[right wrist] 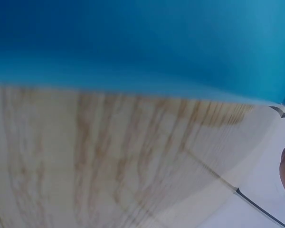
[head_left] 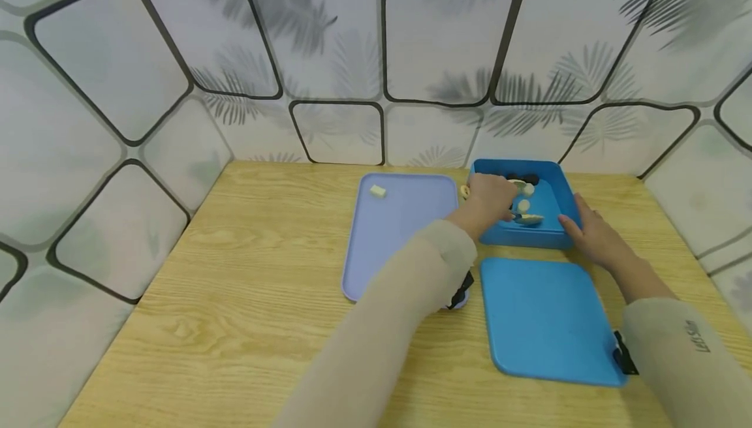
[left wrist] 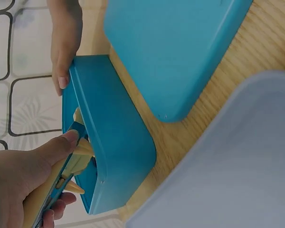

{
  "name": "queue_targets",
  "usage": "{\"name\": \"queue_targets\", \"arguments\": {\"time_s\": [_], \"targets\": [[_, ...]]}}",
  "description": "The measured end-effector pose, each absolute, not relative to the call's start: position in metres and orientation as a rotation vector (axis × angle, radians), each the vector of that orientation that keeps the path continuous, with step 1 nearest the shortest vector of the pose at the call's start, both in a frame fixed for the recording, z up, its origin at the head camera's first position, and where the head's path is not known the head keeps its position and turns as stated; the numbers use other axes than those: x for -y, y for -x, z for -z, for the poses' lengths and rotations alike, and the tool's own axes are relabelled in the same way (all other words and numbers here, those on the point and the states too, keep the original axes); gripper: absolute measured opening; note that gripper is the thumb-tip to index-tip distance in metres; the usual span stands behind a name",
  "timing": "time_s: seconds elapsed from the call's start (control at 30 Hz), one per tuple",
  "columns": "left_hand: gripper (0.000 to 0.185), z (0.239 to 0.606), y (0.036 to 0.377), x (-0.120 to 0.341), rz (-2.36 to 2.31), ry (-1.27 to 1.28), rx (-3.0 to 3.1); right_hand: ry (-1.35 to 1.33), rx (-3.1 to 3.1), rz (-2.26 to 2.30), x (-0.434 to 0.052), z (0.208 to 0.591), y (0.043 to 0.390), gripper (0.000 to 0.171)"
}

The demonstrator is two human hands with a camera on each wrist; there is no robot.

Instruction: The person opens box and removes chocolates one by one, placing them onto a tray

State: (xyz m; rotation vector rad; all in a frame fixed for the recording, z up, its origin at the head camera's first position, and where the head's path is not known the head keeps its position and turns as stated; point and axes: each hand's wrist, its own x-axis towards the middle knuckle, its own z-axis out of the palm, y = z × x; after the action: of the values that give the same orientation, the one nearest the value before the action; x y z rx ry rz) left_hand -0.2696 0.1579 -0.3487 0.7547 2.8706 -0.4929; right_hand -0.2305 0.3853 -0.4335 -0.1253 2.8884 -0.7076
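Note:
My left hand (head_left: pixel 492 194) reaches over the blue box (head_left: pixel 519 239), gripping a long tan piece with blue edges (left wrist: pixel 46 195). Tan blade-like pieces (left wrist: pixel 85 147) stick out past the thumb, at the box's opening. My right hand (head_left: pixel 600 237) lies against the box's right side with fingers fairly straight, thumb by the front corner. Inside the box are white round pieces (head_left: pixel 523 205), black pieces (head_left: pixel 531 179) and a tan flat oval piece (head_left: pixel 530 218). The left hand and sleeve partly hide the contents.
A lilac tray (head_left: pixel 405 219) with a small cream block (head_left: pixel 378 191) on it lies left of the box. In front of the box lies a flat blue lid (head_left: pixel 546 320). The wooden table (head_left: pixel 235 271) meets patterned walls (head_left: pixel 329 134) behind and at the sides.

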Motion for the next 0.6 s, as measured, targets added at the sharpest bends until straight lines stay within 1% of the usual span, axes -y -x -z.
{"name": "queue_targets", "arguments": {"time_s": [0.37, 0.4, 0.6], "targets": [[0.022, 0.364, 0.261, -0.161, 0.354, -0.730, -2.876, 0.109, -2.881, 0.710, -0.385, 0.434, 0.231, 0.076], [0.025, 0.365, 0.261, -0.161, 0.341, -0.741, -2.879, 0.110, -2.883, 0.708, -0.385, 0.434, 0.231, 0.076], [0.027, 0.369, 0.262, -0.156, 0.369, -0.839, -2.904, 0.127, -2.891, 0.718, -0.386, 0.435, 0.232, 0.076]]}}
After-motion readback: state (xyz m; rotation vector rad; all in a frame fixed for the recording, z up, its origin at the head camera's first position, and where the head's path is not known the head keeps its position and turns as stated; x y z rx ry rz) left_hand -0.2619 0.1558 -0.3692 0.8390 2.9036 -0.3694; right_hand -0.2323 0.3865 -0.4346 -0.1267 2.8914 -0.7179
